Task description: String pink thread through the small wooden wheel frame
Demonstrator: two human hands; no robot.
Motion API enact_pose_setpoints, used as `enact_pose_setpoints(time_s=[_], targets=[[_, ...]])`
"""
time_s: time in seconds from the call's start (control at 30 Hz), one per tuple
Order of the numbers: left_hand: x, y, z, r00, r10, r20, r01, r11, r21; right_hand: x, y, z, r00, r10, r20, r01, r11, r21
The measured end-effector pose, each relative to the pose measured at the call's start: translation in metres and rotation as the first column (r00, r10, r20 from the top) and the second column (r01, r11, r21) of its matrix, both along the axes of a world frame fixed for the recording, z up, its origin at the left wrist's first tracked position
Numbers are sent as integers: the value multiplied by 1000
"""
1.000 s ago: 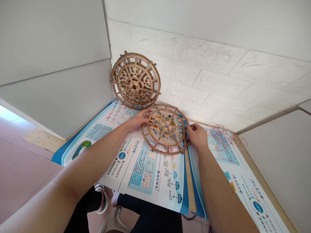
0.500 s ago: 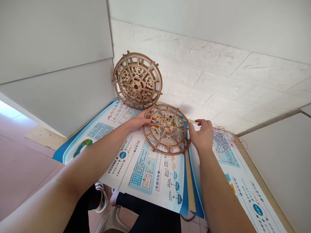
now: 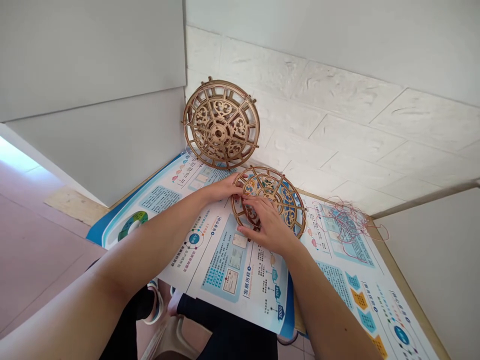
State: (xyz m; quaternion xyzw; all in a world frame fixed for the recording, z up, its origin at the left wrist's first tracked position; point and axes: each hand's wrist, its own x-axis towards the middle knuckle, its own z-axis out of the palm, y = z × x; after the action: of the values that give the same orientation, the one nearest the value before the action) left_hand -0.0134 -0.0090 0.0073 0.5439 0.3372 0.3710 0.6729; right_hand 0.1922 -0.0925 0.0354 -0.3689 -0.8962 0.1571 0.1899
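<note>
In the head view, your left hand (image 3: 227,188) is gripping the left rim of a brown, round, openwork wheel-like frame (image 3: 276,197), which you are holding over a white-and-blue printed sheet (image 3: 258,300). Your right hand (image 3: 268,225) is reaching across it, fingers bending beside your left; whether they are pinching anything, you cannot tell. Similar brown openwork discs (image 3: 219,141) are leaning against the white brick-patterned wall (image 3: 337,130); a red-and-white wire tangle (image 3: 348,220) is lying to the right.

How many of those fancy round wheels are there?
2 visible: the front wheel in the left hand, with the right hand over it; and the back wheel propped by the wall. More may be hidden behind that one.
</note>
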Motion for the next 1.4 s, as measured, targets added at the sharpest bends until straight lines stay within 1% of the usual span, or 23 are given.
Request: enact_pose_setpoints(time_s=[0.17, 0.3, 0.37, 0.47, 0.57, 0.63, 0.73, 0.8, 0.87, 0.9, 0.93, 0.97, 1.0, 1.07, 1.13, 1.17, 1.23, 1.3, 1.33, 1.4], targets=[[-2, 2, -2, 1000, -12, -18, 12, 1000, 0, -2, 1, 2, 1000, -1, -3, 1, 1000, 0], [-3, -1, 2, 1000, -4, -31, 4, 1000, -1, -6, 1, 3, 1000, 8, -2, -8, 1000, -19], [-4, -5, 6, 999, -9, -31, 9, 1000, 11, -5, 1, 3, 1000, 7, -12, -7, 999, -47], [-3, -8, 11, 999, -33, -27, 33, 999, 6, -1, 2, 0, 997, -14, -72, 6, 993, -117], [-3, -6, 10, 998, -45, -38, 45, 999, -8, 3, 1, -5, 988, -82, -130, 55, 979, -197], [-2, -4, 6, 998, -48, -31, 48, 999, -11, 5, 1, -8, 987, -97, -129, 67, 974, -218], [-1, 0, 1, 998, -59, 7, 59, 998, 9, 6, 1, -9, 987, -48, -153, 17, 981, -195], [0, 1, -1, 998, -55, 20, 54, 998, 31, 9, 3, -8, 978, -24, -208, -5, 991, -135], [1, 2, -2, 999, -51, 14, 50, 998, 35, 15, 8, -7, 958, -55, -281, 46, 998, -40], [1, 3, -2, 999, -51, 8, 51, 998, 30, 20, 10, -7, 941, -97, -323, 105, 994, 6], [2, 3, -2, 999, -51, -1, 51, 998, 23, 25, 13, -6, 916, -156, -369, 184, 982, 43], [2, 3, -2, 999, -48, -14, 48, 999, 17, 31, 16, -6, 881, -227, -416, 281, 957, 72], [3, 2, -2, 999, -42, -30, 43, 999, 14, 37, 19, -6, 837, -300, -458, 382, 919, 98], [4, 2, -2, 998, -22, -63, 23, 1000, 19, 51, 24, -6, 745, -415, -523, 561, 813, 154], [4, 2, -2, 996, 15, -88, -12, 999, 35, 64, 29, -7, 670, -484, -564, 678, 708, 199], [5, 1, -2, 995, 38, -97, -34, 999, 43, 70, 32, -7, 639, -512, -575, 718, 665, 205], [6, 1, -2, 988, 94, -121, -89, 995, 45, 79, 36, -9, 579, -571, -582, 777, 602, 184], [6, 1, -2, 979, 150, -138, -146, 988, 40, 85, 41, -12, 534, -617, -577, 811, 568, 143], [7, 1, -2, 974, 175, -144, -172, 984, 37, 86, 43, -14, 520, -632, -575, 817, 565, 117], [8, 1, -2, 966, 213, -144, -210, 977, 39, 88, 46, -17, 503, -655, -564, 815, 577, 57]])
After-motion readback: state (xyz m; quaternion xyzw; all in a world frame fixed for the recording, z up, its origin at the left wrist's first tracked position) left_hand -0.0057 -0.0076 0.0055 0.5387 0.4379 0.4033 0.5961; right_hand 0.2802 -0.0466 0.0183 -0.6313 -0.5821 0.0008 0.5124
